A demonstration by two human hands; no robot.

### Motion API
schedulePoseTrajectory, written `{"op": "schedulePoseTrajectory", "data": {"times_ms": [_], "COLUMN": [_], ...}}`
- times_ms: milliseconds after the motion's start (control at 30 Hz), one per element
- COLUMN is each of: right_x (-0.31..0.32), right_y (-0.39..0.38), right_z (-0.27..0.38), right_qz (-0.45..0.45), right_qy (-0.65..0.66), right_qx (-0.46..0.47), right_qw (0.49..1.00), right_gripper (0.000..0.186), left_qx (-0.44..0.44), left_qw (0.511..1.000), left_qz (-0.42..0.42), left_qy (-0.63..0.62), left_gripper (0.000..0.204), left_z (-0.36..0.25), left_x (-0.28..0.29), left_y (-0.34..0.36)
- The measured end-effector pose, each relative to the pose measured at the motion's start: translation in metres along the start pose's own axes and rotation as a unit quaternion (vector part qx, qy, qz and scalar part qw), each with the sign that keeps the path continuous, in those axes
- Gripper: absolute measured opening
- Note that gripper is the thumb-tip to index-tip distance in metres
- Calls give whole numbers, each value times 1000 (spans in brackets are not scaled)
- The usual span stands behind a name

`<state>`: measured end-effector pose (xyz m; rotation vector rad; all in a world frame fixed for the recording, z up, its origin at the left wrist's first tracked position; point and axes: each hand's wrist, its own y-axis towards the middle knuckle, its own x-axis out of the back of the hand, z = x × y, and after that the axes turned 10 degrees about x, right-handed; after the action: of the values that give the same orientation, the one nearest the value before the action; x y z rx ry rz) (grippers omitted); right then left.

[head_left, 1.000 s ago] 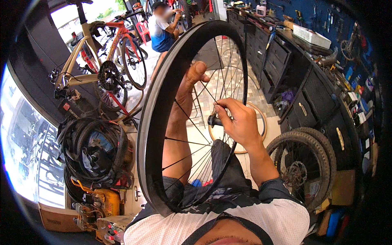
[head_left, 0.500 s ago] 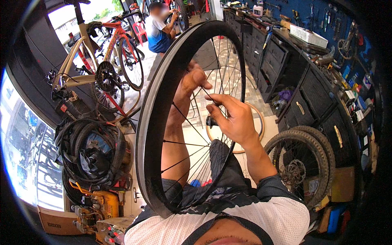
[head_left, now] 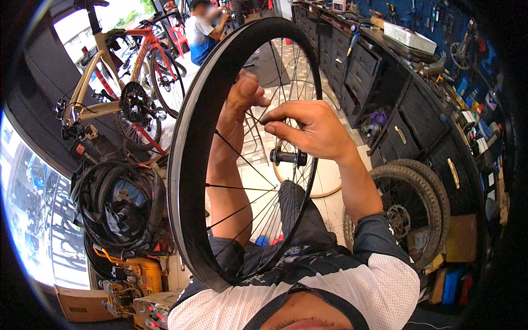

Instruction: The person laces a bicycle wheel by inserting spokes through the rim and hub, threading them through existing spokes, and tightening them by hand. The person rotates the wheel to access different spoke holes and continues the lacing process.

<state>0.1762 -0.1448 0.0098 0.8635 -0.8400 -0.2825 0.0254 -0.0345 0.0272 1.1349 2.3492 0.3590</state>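
Observation:
A black deep-rimmed bicycle wheel (head_left: 193,126) stands upright and tilted in front of me, low against my lap, with thin black spokes (head_left: 240,187) running to a black hub (head_left: 289,158). My right hand (head_left: 313,129) comes from the right side and pinches a dark spoke between thumb and forefinger, above the hub. On the far side of the rim, my left hand (head_left: 246,94) is raised with its fingers curled, close to the same spoke. Part of it is hidden by the rim, and whatever its fingers hold cannot be made out.
Two knobby-tyred wheels (head_left: 423,192) lean at right beside black drawer cabinets (head_left: 410,129). Coiled tyres (head_left: 99,203) hang at left above a yellow machine (head_left: 148,275). Behind stand a beige bike frame (head_left: 102,60) and a red bike (head_left: 146,47). Another person (head_left: 201,36) sits further back.
The view has shifted, and the wheel appears further left and turned, showing more of the hub. My right hand has moved slightly up and left of the hub, its fingertips still pinched.

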Motion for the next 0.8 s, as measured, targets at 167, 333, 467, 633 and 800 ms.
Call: {"op": "schedulePoseTrajectory", "data": {"times_ms": [167,333,467,633,800], "right_x": [-6,-20,-36,-46,-40], "right_y": [6,-10,-12,-15,-20], "right_z": [-1,6,13,10,-7], "right_qz": [-1,-53,-76,-126,-211], "right_qy": [-7,-98,-170,-193,-71], "right_qx": [-1,26,7,25,-69], "right_qw": [1000,993,982,973,973], "right_gripper": [26,28,26,26,36], "left_qx": [0,21,21,13,-90], "left_qw": [1000,998,996,1000,972], "left_qz": [-13,-51,-79,-7,107], "left_qy": [15,7,21,-20,-188], "left_gripper": [42,41,40,44,42], "left_z": [-11,-2,-10,-2,22], "left_x": [7,-2,-1,5,30], "left_y": [-12,-8,-11,-10,-5]}}
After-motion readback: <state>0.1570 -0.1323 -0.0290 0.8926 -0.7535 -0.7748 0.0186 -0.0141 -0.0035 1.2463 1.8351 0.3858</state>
